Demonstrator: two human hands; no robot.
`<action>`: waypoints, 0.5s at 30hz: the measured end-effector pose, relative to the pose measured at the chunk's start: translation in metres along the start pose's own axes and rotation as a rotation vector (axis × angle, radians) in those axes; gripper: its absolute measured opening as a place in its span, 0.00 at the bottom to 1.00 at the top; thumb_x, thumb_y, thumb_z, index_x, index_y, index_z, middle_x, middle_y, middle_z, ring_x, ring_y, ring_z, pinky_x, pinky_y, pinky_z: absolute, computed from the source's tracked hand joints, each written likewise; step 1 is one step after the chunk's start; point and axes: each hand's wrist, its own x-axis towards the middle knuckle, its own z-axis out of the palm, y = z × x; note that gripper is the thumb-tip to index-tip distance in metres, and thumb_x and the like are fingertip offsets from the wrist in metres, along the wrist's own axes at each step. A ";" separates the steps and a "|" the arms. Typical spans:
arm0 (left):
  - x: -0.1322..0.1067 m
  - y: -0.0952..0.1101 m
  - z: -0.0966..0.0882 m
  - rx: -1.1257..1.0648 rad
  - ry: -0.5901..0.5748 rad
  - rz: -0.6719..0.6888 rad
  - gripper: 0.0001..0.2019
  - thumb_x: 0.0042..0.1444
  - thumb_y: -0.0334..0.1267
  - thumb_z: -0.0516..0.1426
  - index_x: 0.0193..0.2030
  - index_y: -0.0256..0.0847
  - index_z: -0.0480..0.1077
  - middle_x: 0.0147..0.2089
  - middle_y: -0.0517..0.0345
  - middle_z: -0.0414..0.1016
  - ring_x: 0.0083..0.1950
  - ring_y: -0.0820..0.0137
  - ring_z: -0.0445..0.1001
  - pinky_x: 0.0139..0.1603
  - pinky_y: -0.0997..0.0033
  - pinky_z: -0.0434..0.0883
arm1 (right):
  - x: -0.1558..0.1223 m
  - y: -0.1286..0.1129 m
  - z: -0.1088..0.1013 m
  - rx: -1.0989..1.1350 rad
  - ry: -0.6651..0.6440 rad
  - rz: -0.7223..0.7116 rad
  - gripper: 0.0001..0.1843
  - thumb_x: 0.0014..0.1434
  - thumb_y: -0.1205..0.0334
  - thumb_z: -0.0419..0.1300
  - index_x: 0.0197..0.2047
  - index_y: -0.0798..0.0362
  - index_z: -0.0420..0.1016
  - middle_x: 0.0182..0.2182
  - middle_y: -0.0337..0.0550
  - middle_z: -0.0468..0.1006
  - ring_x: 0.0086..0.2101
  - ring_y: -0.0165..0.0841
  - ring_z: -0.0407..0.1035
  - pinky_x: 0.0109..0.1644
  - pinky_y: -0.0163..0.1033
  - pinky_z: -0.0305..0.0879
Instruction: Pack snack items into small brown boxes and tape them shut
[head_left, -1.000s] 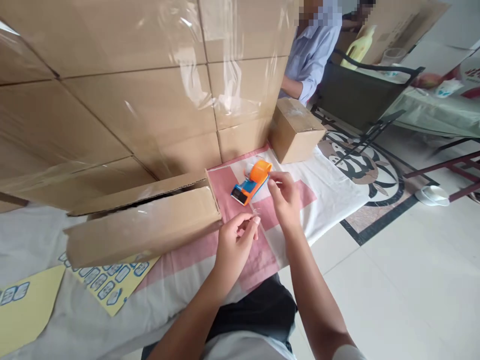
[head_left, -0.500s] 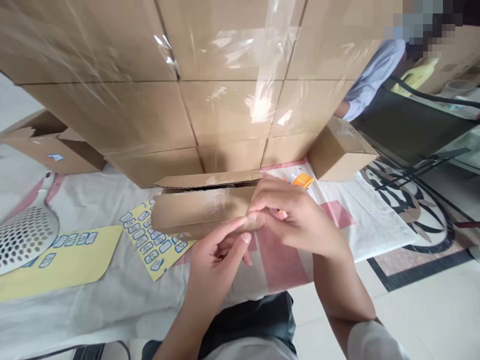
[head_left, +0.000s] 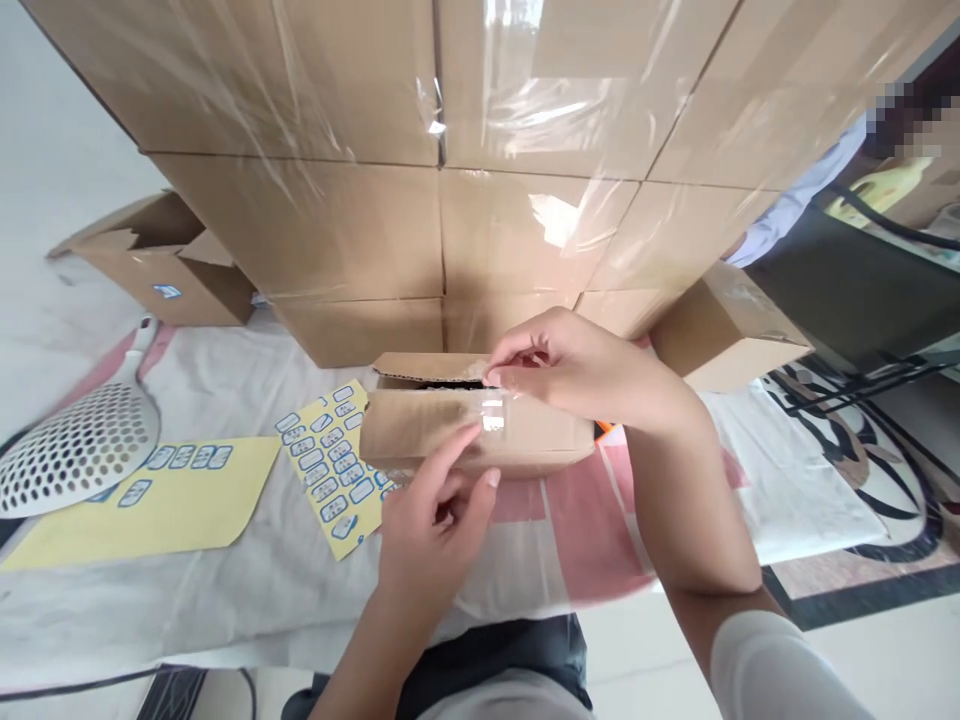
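A long, narrow cardboard box (head_left: pixel 420 435) lies on the cloth in front of me, its top flap slightly ajar. A short strip of clear tape (head_left: pixel 491 410) runs from the flap down the box's front face. My right hand (head_left: pixel 577 365) pinches the upper end of the strip at the flap. The fingers of my left hand (head_left: pixel 439 505) press the lower end against the front face. A sliver of the orange tape dispenser (head_left: pixel 604 430) shows behind my right wrist.
A tall stack of film-wrapped cartons (head_left: pixel 450 170) rises right behind the box. Yellow sticker sheets (head_left: pixel 330 465) and a white perforated scoop (head_left: pixel 79 450) lie at the left. A small sealed box (head_left: pixel 724 325) sits at the right, an open carton (head_left: pixel 161 265) at the far left. Another person's sleeve (head_left: pixel 795 205) shows at the right.
Both hands carried the tape strip from beside the orange dispenser over to the long box and laid it across the flap edge. My view swung left.
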 end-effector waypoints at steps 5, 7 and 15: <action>0.009 -0.006 0.001 0.147 -0.121 0.056 0.23 0.64 0.39 0.58 0.66 0.46 0.72 0.17 0.71 0.63 0.18 0.78 0.61 0.24 0.79 0.63 | 0.009 0.014 0.003 -0.172 0.018 0.060 0.13 0.62 0.70 0.61 0.26 0.54 0.78 0.21 0.35 0.71 0.23 0.25 0.62 0.25 0.33 0.52; 0.011 -0.007 0.003 0.187 -0.144 0.063 0.22 0.64 0.40 0.58 0.65 0.45 0.73 0.17 0.70 0.64 0.18 0.78 0.62 0.25 0.79 0.64 | 0.009 0.015 0.003 -0.248 0.006 0.097 0.11 0.63 0.70 0.60 0.29 0.54 0.79 0.25 0.36 0.75 0.26 0.27 0.66 0.28 0.34 0.56; 0.011 -0.011 0.004 0.320 -0.119 0.145 0.19 0.65 0.39 0.57 0.60 0.42 0.76 0.18 0.68 0.68 0.18 0.77 0.65 0.26 0.79 0.67 | 0.003 0.011 0.012 -0.719 -0.043 0.145 0.07 0.63 0.65 0.59 0.44 0.52 0.76 0.44 0.45 0.75 0.41 0.37 0.72 0.43 0.41 0.65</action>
